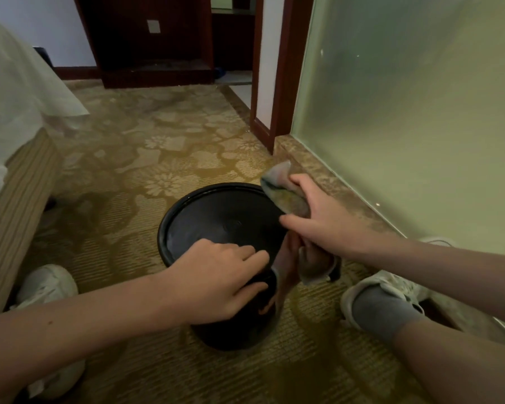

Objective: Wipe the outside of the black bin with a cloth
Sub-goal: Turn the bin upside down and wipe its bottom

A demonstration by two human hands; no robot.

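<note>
The left hand (219, 281), nearest, is clamped over the near rim of the black bin (216, 217), stood upside down on the patterned carpet (158, 158), and the cloth (286, 196) is clutched in the right hand (318, 220) against the bin's right edge.

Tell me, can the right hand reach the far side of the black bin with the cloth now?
Probably yes. The right hand grips the cloth at the right edge of the black bin, the far side faces only carpet, and the left hand holds the near edge, out of the way.
</note>
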